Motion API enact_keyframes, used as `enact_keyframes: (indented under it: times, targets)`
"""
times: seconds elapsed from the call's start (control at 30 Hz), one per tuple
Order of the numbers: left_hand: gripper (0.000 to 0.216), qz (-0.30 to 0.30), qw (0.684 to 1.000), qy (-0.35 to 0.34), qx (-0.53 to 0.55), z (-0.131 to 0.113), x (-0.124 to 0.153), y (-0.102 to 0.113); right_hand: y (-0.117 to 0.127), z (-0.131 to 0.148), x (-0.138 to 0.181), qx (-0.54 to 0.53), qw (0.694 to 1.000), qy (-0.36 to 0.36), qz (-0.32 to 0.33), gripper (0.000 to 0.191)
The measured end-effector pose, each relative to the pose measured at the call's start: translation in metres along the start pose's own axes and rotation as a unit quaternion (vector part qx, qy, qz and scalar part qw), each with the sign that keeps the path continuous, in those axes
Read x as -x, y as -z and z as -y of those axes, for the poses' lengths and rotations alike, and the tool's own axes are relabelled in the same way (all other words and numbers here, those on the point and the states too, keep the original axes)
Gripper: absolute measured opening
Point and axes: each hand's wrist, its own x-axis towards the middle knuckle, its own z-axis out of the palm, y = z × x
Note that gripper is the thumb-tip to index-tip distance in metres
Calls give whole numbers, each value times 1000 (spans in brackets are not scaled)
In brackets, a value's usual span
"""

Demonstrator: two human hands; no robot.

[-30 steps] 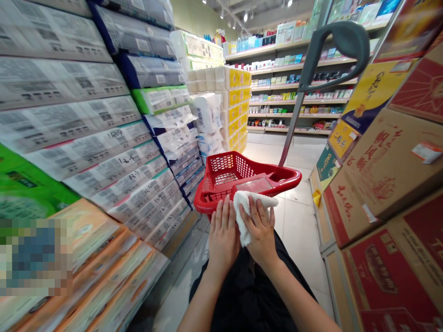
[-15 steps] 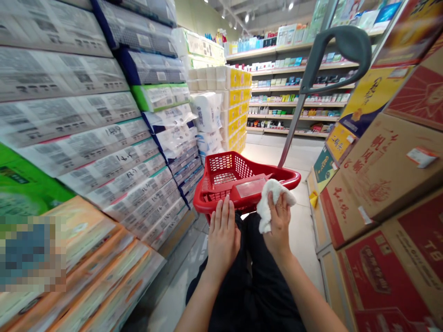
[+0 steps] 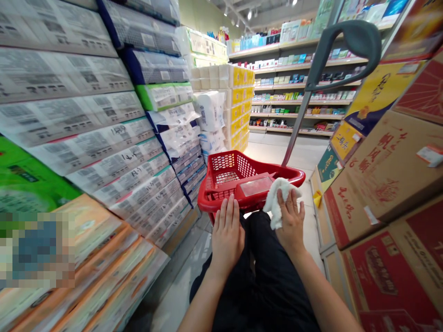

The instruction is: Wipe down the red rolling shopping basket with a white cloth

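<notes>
A red plastic shopping basket (image 3: pixel 221 171) stands on the floor in front of my knees, its grey pull handle (image 3: pixel 346 41) raised to the upper right. My left hand (image 3: pixel 227 233) lies flat with fingers stretched out against the basket's near rim. My right hand (image 3: pixel 291 220) presses a white cloth (image 3: pixel 277 200) against the near right corner of the rim, fingers spread over the cloth. The basket looks empty inside.
Stacked packs of tissue and paper goods (image 3: pixel 104 138) wall the left side. Cardboard cartons (image 3: pixel 387 175) are piled on the right. A tiled aisle (image 3: pixel 270 150) runs ahead to stocked shelves (image 3: pixel 297 87). My dark-trousered legs (image 3: pixel 263 286) fill the lower middle.
My right hand has slid the white cloth along the basket rim from the middle to the right corner. My left hand has stayed on the rim.
</notes>
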Motion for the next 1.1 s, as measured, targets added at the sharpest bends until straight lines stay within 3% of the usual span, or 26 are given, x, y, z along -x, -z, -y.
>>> enact_keyframes:
  times: [0.1,0.2,0.33,0.43,0.57,0.73,0.83,0.97,1.1]
  targets:
    - [78,-1,1000,3,3,-1,0,0,0,-13,-3,-4,999,-39,-4,82]
    - [78,-7,1000,3,6,0,1,0,-2,12,1,-13,998,-52,-15,81]
    - [72,-20,1000,-10,-8,5,2,-1,-3,71,11,-38,998,38,25,78]
    - [69,-20,999,-23,-15,7,2,-1,-3,89,14,-43,994,89,37,75]
    - [75,-7,1000,-14,-5,5,1,0,0,58,11,-11,995,92,23,74]
    - [79,-5,1000,2,7,-1,0,1,2,1,4,-2,1000,11,16,81]
    - [79,-4,1000,2,7,-1,0,1,0,-9,2,-16,1000,-24,3,83]
    - [78,-4,1000,2,4,0,0,1,-3,22,4,-55,998,-35,-8,80]
    - [73,-15,1000,-7,-4,5,1,-1,-3,73,10,-59,998,32,19,77]
